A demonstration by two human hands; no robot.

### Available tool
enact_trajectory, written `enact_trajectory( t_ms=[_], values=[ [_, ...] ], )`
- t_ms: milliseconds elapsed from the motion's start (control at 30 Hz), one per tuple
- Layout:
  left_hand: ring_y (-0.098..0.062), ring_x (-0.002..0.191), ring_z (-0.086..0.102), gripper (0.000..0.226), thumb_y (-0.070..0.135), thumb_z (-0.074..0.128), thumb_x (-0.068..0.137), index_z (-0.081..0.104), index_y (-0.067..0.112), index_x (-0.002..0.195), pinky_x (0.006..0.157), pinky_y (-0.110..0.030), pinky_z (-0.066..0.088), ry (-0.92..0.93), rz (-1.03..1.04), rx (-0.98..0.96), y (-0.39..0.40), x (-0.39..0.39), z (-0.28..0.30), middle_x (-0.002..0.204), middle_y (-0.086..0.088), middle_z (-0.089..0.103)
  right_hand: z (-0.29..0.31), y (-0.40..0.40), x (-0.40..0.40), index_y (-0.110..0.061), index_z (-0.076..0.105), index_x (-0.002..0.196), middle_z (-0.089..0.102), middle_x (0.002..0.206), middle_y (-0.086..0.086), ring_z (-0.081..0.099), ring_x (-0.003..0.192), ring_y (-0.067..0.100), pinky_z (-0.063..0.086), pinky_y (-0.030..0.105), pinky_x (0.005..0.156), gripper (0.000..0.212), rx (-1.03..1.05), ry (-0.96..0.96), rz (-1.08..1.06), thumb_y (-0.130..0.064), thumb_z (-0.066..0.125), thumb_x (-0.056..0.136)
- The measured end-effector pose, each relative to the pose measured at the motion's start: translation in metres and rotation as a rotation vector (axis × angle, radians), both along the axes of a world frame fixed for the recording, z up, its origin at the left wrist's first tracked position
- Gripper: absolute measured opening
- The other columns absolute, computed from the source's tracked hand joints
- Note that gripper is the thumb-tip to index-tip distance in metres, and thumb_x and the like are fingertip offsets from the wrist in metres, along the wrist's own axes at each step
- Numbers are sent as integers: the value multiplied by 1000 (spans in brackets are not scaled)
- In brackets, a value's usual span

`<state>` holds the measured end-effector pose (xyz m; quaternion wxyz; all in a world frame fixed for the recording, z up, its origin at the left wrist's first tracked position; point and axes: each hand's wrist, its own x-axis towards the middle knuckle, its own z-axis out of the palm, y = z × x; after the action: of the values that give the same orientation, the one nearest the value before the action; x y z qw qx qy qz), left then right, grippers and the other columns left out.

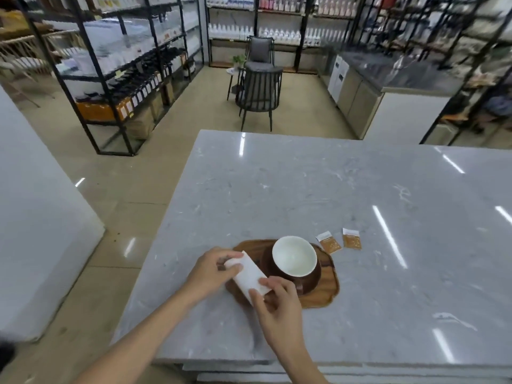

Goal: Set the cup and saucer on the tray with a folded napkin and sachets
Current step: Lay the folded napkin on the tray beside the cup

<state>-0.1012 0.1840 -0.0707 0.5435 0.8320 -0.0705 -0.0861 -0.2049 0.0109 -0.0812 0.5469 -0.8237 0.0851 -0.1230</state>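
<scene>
A wooden tray point(322, 296) lies near the front left of the marble counter. On it stands a cup point(294, 259), white inside and brown outside, on a dark brown saucer point(313, 281). A folded white napkin point(249, 274) is held over the tray's left part. My left hand point(213, 268) grips its far end and my right hand point(277, 300) pinches its near end. Two brown sachets point(329, 242) point(352, 239) lie on the counter just beyond the tray's right side.
The grey marble counter point(360, 203) stretches far to the right and back. Its left edge drops to a tiled floor. Black shelving racks point(116, 79), two dark chairs point(260, 90) and a steel counter point(360, 98) stand beyond.
</scene>
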Motion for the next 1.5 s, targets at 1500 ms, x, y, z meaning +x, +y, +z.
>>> enact_trajectory(
  t_ms=[1500],
  values=[
    [-10, 148, 20, 40, 40, 49, 103, 51, 45, 142, 112, -41, 24, -435, -476, 443, -6, 71, -42, 151, 30, 40, -45, 46, 0, -42, 62, 127, 60, 124, -10, 55, 108, 8, 53, 15, 61, 37, -623, -25, -191, -48, 66, 91]
  ],
)
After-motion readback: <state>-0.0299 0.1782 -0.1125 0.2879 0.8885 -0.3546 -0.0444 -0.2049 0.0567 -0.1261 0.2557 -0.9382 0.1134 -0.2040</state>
